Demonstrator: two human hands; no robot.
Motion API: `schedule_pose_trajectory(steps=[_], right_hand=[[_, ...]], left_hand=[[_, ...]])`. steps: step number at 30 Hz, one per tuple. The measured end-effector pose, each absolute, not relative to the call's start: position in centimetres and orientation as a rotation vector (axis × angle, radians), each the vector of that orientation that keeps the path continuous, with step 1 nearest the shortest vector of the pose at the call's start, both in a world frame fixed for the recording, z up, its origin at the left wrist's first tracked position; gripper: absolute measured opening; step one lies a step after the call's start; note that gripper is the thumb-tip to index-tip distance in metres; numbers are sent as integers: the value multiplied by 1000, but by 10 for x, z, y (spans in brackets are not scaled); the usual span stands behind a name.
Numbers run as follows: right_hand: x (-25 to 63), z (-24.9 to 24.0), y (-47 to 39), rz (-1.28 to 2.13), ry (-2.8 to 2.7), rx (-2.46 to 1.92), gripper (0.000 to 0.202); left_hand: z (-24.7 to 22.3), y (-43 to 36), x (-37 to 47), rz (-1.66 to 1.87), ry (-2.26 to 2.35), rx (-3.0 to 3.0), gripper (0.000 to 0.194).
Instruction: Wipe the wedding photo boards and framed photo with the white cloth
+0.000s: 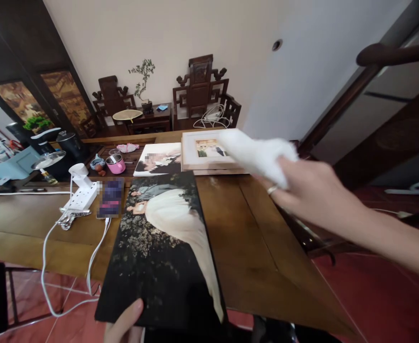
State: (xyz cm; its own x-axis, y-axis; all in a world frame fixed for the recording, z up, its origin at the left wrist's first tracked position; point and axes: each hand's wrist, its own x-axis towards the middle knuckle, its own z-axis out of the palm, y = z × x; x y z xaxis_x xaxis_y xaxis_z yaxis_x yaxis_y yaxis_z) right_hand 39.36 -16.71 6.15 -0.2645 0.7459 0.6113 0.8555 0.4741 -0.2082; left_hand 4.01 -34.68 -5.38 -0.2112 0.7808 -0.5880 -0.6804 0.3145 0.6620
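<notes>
My left hand [125, 324] grips the lower left edge of a dark wedding photo panel [159, 247], thumb on its front face. The panel tilts over the near side of the wooden table. It shows a figure in a long white gown among dark foliage. To the right, my right hand [302, 186] is closed around a crumpled white cloth [259, 152], blurred by motion, and wears a ring. The cloth hangs in front of a pale framed photo [195, 152] at the table's back. Beside that lies another photo panel [162, 157], partly blurred.
On the wooden table [245, 224] are a white power strip [82, 197], a phone [110, 197] on a charging cable [95, 252], a pink cup [115, 164] and a blue box [12, 164]. Carved chairs [200, 85] and a small potted tree [147, 105] stand behind.
</notes>
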Motion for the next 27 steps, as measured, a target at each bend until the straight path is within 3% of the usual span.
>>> schedule_pose_trajectory(steps=[3,7,10,14,17,23,27], right_hand=[[386,31,-179,-524,-2522,-1088,33],[361,-11,-194,-644,-2698,-993,23],[352,-11,-200,-408,-2771,-1090,12],[351,37,-185,152,-2841,-1240,46],[344,72,-151,340,-2779,-1222,44],[290,68,-60,-396,-2825,-1254,19],[251,37,-20,-508,-2821,-1271,26]], left_hand=[[-58,-332,35,1397,1228,93,62],[-47,-320,43,1462,1265,128,62],[-34,-315,50,1510,1297,170,67],[-26,-307,54,1522,1338,204,67],[-24,-299,56,1506,1331,234,63],[-21,-286,58,1489,1320,229,57],[-20,-282,60,1510,1295,257,57]])
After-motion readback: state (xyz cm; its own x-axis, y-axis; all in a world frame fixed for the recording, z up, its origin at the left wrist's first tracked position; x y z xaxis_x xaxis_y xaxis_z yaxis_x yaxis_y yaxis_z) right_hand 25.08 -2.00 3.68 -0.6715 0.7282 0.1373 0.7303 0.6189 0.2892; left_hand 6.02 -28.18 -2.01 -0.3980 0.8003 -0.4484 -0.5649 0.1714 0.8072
